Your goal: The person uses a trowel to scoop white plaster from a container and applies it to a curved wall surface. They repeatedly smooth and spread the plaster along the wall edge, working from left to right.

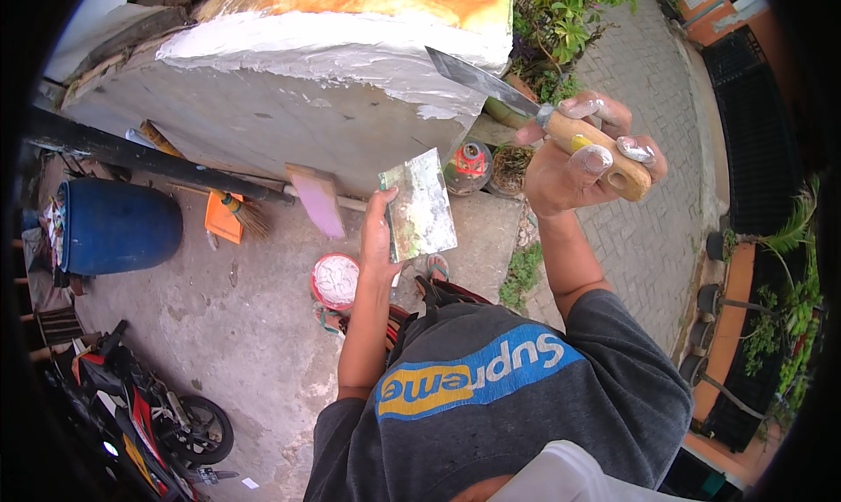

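Note:
My right hand (561, 182), its fingertips smeared white, grips the wooden handle of a putty knife (484, 81). The long blade points up and left, overlapping the right end of a white plaster band in view; whether it touches cannot be made out. That wet-looking white plaster (324, 51) runs along the upper part of a grey wall (289, 121). In my left hand (377, 237) is a flat rectangular plate (422, 206) streaked with white paste, held by its left edge below the wall. By my feet stands a red-rimmed bucket (336, 279) of white paste.
A pinkish board (317, 200) leans at the wall's foot, near a dark pole (149, 159). Leftward are a blue barrel (123, 225), an orange dustpan (223, 218), a broom (248, 215) and a motorbike (149, 406). A clear jug (468, 169) and plants (569, 20) border the right side.

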A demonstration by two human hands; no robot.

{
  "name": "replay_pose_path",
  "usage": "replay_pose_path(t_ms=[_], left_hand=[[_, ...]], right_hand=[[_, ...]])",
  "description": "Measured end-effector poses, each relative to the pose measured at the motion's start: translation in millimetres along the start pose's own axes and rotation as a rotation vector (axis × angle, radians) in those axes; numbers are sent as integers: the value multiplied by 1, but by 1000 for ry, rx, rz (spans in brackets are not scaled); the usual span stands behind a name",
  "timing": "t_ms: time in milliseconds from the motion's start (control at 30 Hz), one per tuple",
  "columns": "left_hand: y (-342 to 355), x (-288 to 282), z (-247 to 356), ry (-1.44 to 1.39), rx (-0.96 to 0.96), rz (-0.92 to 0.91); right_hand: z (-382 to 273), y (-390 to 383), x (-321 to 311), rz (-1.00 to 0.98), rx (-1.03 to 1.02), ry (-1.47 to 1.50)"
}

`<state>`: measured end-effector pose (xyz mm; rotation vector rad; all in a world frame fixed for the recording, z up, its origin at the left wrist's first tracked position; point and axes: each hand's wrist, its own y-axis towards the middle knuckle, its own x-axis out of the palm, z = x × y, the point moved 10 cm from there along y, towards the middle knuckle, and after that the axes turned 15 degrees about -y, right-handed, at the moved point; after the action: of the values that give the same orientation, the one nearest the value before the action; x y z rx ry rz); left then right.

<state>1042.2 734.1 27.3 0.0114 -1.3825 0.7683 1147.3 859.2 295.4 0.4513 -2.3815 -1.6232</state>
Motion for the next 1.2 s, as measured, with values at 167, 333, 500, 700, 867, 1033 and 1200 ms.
replay_pose_path(t_ms=[167,333,500,700,867,1033,1200], left_hand=[[5,-3,-2,14,-3,8],[9,3,-6,8,-10,-4],[9,10,-10,9,-21,-3],[11,2,-10,19,-1,15],[6,7,-9,9,-3,13],[10,-6,-13,28,-14,43],[8,-9,-11,25,2,39]], right_hand=[[8,4,-28,79,82,-63],[7,5,-37,115,117,74],[0,-6,-9,34,6,-15],[5,1,-30,132,40,-65],[13,0,-52,166,185,2],[2,-6,-16,115,103,-9],[7,-7,-17,133,120,-15]])
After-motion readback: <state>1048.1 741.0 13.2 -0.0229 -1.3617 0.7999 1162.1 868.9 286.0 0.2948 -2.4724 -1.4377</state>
